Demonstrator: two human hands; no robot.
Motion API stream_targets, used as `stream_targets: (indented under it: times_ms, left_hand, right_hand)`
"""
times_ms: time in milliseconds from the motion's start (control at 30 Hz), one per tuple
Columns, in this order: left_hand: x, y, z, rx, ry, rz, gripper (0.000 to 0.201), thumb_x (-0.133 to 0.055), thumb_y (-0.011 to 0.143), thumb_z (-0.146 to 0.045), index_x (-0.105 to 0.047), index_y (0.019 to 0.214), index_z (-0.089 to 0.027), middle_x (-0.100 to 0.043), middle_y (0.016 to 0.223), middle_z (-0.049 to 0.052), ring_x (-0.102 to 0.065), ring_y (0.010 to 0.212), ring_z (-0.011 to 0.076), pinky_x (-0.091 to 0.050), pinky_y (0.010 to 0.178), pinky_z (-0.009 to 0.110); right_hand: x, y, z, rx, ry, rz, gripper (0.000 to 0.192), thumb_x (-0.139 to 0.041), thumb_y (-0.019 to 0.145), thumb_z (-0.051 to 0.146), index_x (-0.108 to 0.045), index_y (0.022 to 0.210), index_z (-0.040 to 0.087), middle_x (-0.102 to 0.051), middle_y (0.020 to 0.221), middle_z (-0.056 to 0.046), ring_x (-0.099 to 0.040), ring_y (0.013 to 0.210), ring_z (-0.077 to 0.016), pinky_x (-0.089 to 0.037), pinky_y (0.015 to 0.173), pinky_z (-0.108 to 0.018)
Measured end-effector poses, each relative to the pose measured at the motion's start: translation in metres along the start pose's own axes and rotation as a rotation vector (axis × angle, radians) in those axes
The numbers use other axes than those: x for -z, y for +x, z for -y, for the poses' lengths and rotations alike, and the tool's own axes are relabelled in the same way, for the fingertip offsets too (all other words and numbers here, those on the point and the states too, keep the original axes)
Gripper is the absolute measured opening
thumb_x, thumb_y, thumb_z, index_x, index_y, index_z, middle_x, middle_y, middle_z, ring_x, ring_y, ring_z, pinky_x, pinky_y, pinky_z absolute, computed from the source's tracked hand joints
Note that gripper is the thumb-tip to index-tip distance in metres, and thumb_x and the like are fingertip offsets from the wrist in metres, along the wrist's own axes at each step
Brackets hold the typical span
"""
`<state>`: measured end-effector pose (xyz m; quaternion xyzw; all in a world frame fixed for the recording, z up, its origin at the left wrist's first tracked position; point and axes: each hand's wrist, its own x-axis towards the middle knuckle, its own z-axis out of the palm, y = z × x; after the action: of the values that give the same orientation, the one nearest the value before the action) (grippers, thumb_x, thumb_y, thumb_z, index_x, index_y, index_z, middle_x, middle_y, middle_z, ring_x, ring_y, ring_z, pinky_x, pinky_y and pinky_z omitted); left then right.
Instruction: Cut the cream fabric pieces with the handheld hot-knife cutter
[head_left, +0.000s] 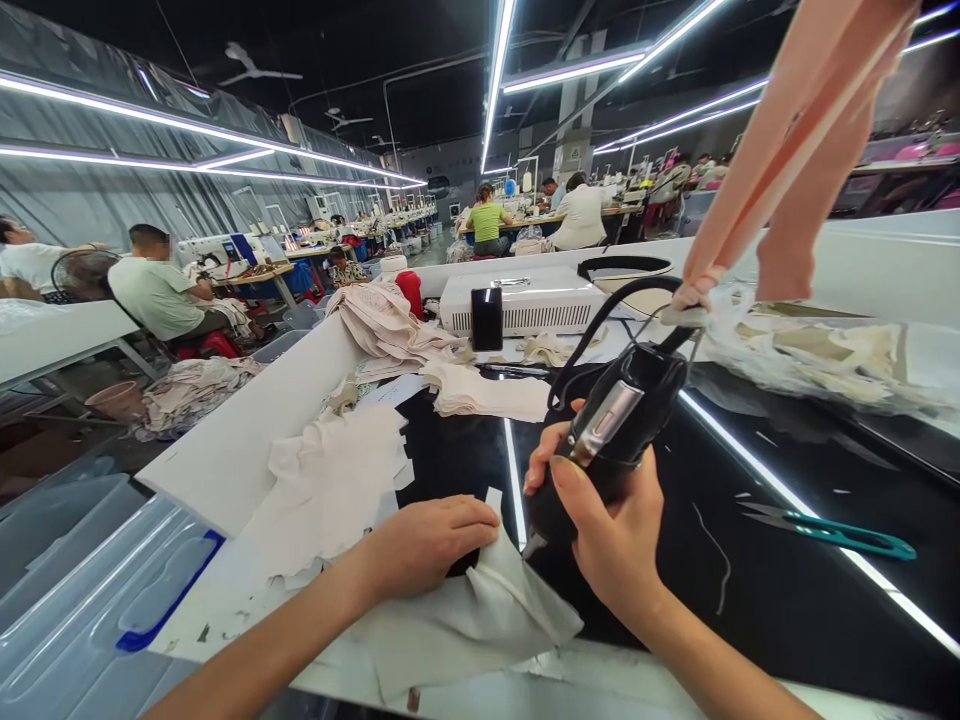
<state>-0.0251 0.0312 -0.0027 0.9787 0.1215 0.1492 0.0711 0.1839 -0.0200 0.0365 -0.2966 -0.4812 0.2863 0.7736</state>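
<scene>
My left hand (427, 545) lies flat, fingers pressing a pale fabric piece (480, 610) onto the near edge of the black surface (787, 590); my right hand (611, 535), just right of it, has its fingers wrapped round a black handheld tool (611, 425), tip at the fabric. Further right lie teal scissors (847, 535); farther off, stacked fabric pieces (487, 390), then a white machine (525, 300)

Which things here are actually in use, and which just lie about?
In use: black handheld tool gripped by right hand; white fabric piece pressed flat by left hand.

Lying about: teal scissors, stacked fabric pieces, white machine box, plastic bag of cloth.
</scene>
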Motion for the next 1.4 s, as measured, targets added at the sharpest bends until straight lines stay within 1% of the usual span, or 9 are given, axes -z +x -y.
stream_targets:
  times_ms: [133, 267, 333, 467, 567, 733, 933, 1233, 1400]
  left_hand:
    - [0.005, -0.001, -0.002, 0.065, -0.025, 0.035, 0.048, -0.044, 0.094, 0.007, -0.066, 0.13, -0.015, -0.072, 0.134, 0.011, -0.07, 0.121, 0.0224, -0.061, 0.102, 0.033]
    - [0.01, -0.001, -0.008, 0.058, 0.074, 0.09, 0.057, -0.048, 0.095, 0.004, -0.062, 0.143, -0.024, -0.069, 0.135, 0.009, -0.07, 0.114, 0.0224, -0.06, 0.096, 0.032]
    - [0.011, -0.002, -0.01, 0.035, 0.139, 0.097, 0.056, -0.051, 0.099, 0.001, -0.061, 0.145, -0.028, -0.067, 0.136, 0.008, -0.068, 0.11, 0.0224, -0.058, 0.096, 0.032]
    - [0.012, -0.004, -0.014, 0.014, 0.21, 0.086, 0.048, -0.054, 0.104, -0.005, -0.061, 0.144, -0.032, -0.064, 0.136, 0.007, -0.066, 0.103, 0.0203, -0.056, 0.092, 0.03]
    - [0.011, -0.006, -0.015, 0.013, 0.231, 0.078, 0.047, -0.055, 0.106, -0.008, -0.06, 0.146, -0.033, -0.062, 0.139, 0.008, -0.065, 0.103, 0.0198, -0.055, 0.091, 0.03]
    - [0.007, -0.007, -0.015, 0.019, 0.241, 0.06, 0.046, -0.057, 0.106, -0.007, -0.059, 0.145, -0.032, -0.062, 0.139, 0.008, -0.066, 0.104, 0.0212, -0.056, 0.089, 0.031]
    - [0.002, -0.007, -0.014, 0.019, 0.251, 0.055, 0.052, -0.062, 0.103, -0.007, -0.058, 0.148, -0.032, -0.062, 0.139, 0.009, -0.066, 0.101, 0.0218, -0.056, 0.09, 0.032]
    - [0.004, -0.007, -0.017, 0.03, 0.246, 0.056, 0.043, -0.06, 0.109, -0.015, -0.059, 0.147, -0.034, -0.062, 0.142, 0.007, -0.065, 0.102, 0.0193, -0.055, 0.096, 0.03]
    - [0.003, -0.007, -0.017, 0.037, 0.243, 0.055, 0.043, -0.06, 0.108, -0.015, -0.059, 0.147, -0.034, -0.063, 0.14, 0.007, -0.065, 0.104, 0.0202, -0.055, 0.096, 0.03]
  right_hand:
    - [0.0, 0.0, 0.0, 0.008, -0.008, 0.003, 0.023, -0.077, 0.093, 0.02, -0.058, 0.103, 0.029, -0.071, 0.086, 0.006, -0.066, 0.061, -0.012, -0.06, 0.059, -0.026]
    - [0.001, 0.0, 0.0, 0.004, 0.001, 0.009, 0.023, -0.076, 0.093, 0.019, -0.059, 0.105, 0.029, -0.071, 0.087, 0.005, -0.066, 0.062, -0.0119, -0.06, 0.06, -0.026]
    - [0.001, 0.0, 0.0, 0.005, 0.001, 0.009, 0.023, -0.077, 0.093, 0.02, -0.06, 0.105, 0.029, -0.071, 0.087, 0.005, -0.066, 0.062, -0.0118, -0.06, 0.06, -0.026]
    - [0.0, 0.0, 0.0, 0.003, 0.0, -0.001, 0.024, -0.078, 0.092, 0.02, -0.06, 0.104, 0.029, -0.072, 0.086, 0.006, -0.066, 0.061, -0.0117, -0.06, 0.059, -0.025]
    - [0.0, 0.0, 0.0, -0.006, 0.0, -0.01, 0.024, -0.079, 0.092, 0.021, -0.06, 0.104, 0.028, -0.072, 0.085, 0.006, -0.067, 0.061, -0.0115, -0.061, 0.059, -0.025]
    - [-0.001, 0.001, -0.001, -0.01, 0.011, -0.025, 0.023, -0.08, 0.092, 0.024, -0.059, 0.103, 0.028, -0.072, 0.085, 0.006, -0.066, 0.06, -0.0111, -0.06, 0.058, -0.025]
    - [-0.005, 0.006, -0.008, -0.007, 0.018, -0.041, 0.023, -0.08, 0.093, 0.027, -0.058, 0.101, 0.028, -0.07, 0.085, 0.007, -0.065, 0.061, -0.0114, -0.06, 0.059, -0.026]
    - [-0.009, 0.007, -0.012, -0.001, -0.025, -0.019, 0.018, -0.074, 0.095, 0.023, -0.058, 0.099, 0.028, -0.069, 0.083, 0.006, -0.064, 0.061, -0.0115, -0.058, 0.06, -0.027]
    - [-0.011, 0.012, -0.018, 0.002, 0.011, -0.048, 0.023, -0.079, 0.092, 0.025, -0.057, 0.099, 0.028, -0.069, 0.084, 0.007, -0.065, 0.061, -0.0113, -0.058, 0.061, -0.027]
